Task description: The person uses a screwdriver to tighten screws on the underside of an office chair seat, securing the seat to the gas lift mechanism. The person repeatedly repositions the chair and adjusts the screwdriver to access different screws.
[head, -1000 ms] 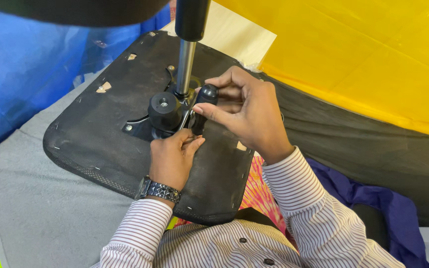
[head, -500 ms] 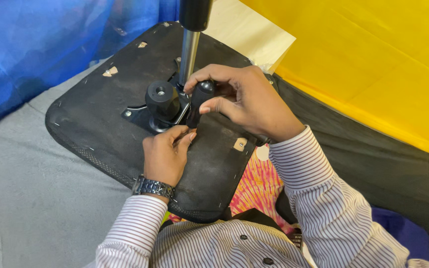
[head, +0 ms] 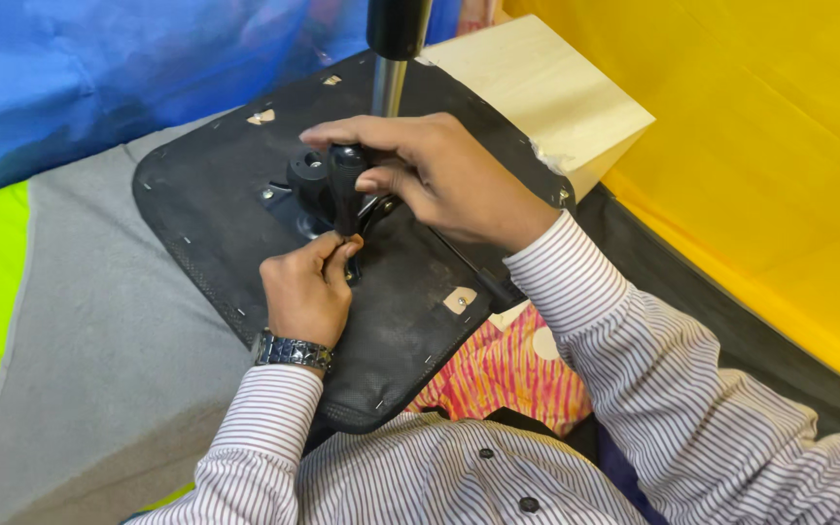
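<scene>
The black lever [head: 344,190] sits near the middle of an upturned chair seat base [head: 216,209], just right of a round black knob [head: 309,175] on the metal mounting plate. The right hand [head: 439,180] comes in from the right and closes its fingers [head: 367,131] over the top of the lever, thumb against its right side. The left hand [head: 305,292], with a metal watch [head: 291,351] on the wrist, pinches its fingertips [head: 342,250] together at the lever's lower end; whether anything small is held there cannot be told.

The lever's long axis runs near to far, standing roughly upright from the plate, its rounded end pointing far and its lower end pointing near, toward the person.

The risks appear to be these. The seat base rests partly on grey fabric [head: 99,331] and partly on the person's lap, so a hard push could tip or slide it. The left fingertips lie close to the joint under the lever and could be nipped if it swings. A chrome post [head: 388,87] stands just behind the right hand, leaving little room.
</scene>
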